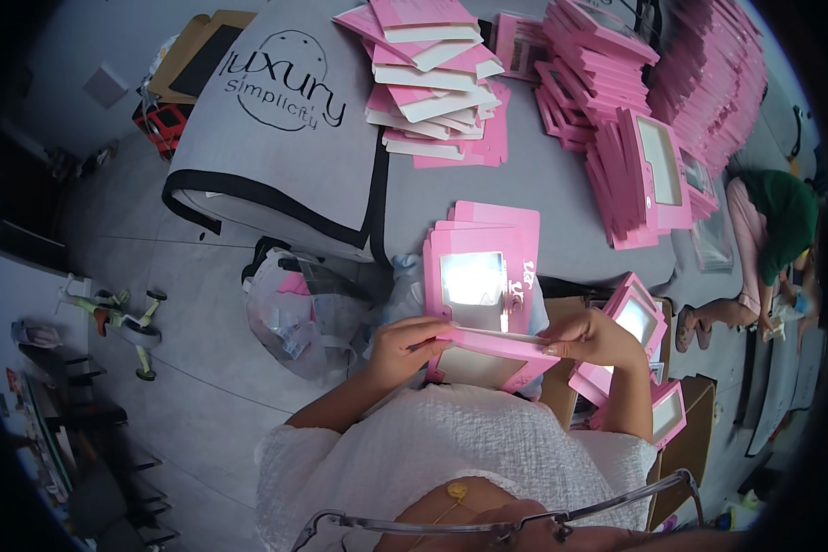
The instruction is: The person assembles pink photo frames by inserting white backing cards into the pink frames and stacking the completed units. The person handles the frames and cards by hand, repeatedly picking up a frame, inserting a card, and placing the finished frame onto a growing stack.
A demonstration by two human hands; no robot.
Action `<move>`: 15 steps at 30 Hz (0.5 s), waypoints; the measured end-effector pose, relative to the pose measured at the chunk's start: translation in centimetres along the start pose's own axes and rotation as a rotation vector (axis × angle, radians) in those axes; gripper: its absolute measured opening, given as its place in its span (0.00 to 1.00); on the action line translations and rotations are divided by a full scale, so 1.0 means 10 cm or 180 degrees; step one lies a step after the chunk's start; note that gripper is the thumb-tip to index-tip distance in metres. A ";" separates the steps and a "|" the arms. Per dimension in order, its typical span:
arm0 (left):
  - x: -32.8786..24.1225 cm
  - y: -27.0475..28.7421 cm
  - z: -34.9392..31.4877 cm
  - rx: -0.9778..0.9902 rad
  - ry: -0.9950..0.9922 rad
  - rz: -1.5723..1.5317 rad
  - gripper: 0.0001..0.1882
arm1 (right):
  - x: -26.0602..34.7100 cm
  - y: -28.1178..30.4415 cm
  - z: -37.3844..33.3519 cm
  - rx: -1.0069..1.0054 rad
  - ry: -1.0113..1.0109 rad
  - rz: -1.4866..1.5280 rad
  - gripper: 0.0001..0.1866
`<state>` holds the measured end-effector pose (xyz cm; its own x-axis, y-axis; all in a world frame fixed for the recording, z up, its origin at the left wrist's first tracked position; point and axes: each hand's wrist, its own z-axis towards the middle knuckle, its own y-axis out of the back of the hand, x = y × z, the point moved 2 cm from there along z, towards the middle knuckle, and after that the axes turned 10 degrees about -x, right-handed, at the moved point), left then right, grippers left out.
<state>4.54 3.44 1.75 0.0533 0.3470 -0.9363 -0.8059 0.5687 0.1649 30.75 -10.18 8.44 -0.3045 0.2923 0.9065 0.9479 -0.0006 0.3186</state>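
Holding pink windowed carton (pixel 506 343) close to chest, both hands on it. Left hand (pixel 416 346) pinching its left end; right hand (pixel 591 339) gripping right end, thumb along edge. Just beyond, overlapping flat pink sleeves (pixel 477 241), topmost with shiny window. Beside right forearm, cardboard box (pixel 695 437) with pink framed boxes (pixel 637 317). Ahead, grey padded surface (pixel 561 202) bearing pink-and-white carton stack (pixel 432 78), taller pink piles (pixel 598 78) at right. Near left forearm, clear plastic bag (pixel 285 313).
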 end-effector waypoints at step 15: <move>-0.03 -0.01 0.09 0.0144 -0.0095 0.0025 0.13 | -0.37 -0.39 0.03 -0.2064 -0.0115 0.1095 0.20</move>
<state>5.17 3.95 2.28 0.0653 0.3733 -0.9254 -0.7788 0.5989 0.1866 28.22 -10.94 3.73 0.0139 0.2049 0.9787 0.7401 -0.6602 0.1277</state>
